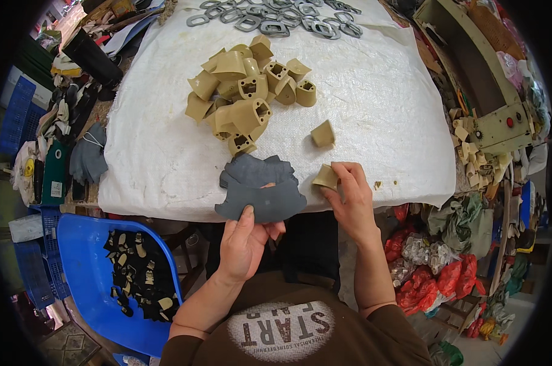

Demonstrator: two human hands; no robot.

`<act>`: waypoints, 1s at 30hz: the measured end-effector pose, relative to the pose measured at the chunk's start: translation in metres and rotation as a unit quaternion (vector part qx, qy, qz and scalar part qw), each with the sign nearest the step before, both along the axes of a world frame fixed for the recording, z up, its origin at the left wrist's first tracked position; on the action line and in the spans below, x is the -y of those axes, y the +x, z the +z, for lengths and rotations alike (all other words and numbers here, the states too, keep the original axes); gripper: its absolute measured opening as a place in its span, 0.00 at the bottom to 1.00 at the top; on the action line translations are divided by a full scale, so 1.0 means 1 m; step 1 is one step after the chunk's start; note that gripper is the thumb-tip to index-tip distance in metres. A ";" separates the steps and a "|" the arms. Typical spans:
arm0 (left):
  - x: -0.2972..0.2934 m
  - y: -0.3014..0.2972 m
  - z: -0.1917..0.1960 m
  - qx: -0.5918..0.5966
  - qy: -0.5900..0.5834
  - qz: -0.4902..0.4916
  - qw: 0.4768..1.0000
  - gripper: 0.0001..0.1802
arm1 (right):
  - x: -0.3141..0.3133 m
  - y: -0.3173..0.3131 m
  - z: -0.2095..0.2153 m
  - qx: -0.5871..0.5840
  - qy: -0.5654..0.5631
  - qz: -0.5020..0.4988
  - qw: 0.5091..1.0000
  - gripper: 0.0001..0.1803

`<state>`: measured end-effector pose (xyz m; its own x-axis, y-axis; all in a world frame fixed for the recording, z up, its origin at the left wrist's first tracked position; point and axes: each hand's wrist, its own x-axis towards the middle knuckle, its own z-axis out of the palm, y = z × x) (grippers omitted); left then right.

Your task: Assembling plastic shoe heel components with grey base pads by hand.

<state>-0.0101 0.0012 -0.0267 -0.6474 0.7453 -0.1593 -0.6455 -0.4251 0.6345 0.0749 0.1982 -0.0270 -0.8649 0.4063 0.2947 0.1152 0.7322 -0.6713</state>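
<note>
My left hand (246,244) pinches a curved dark grey sheet piece (262,204) at the table's front edge, thumb on top and fingers underneath. Just beyond it lies a fanned stack of similar grey pieces (257,168), partly covered by the held one. To the right, my right hand (351,201) grips a tan shoe heel (326,177) between thumb and fingers, low over the white cloth. Another tan heel (323,133) stands alone a little farther away. Beyond the grey stack is a heap of tan heels (230,66), several showing hollow ends with holes.
Grey ring-shaped pieces (248,23) lie along the far side of the white-covered table (385,116). At the lower left, a blue tub (93,293) holds dark pieces with tan soles. A beige machine (501,122) stands right, with red bags (422,290) below.
</note>
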 end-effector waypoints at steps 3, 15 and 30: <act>-0.005 0.005 0.003 -0.008 -0.018 0.064 0.998 0.22 | -0.001 -0.001 -0.010 -0.020 0.121 -0.032 0.992 0.27; -0.002 0.010 0.019 0.004 0.041 0.008 0.999 0.24 | 0.055 -0.007 0.031 -0.274 -0.148 0.169 0.935 0.31; 0.000 0.016 0.031 -0.022 0.054 -0.006 0.998 0.25 | 0.061 -0.014 0.023 -0.295 -0.132 0.182 0.929 0.26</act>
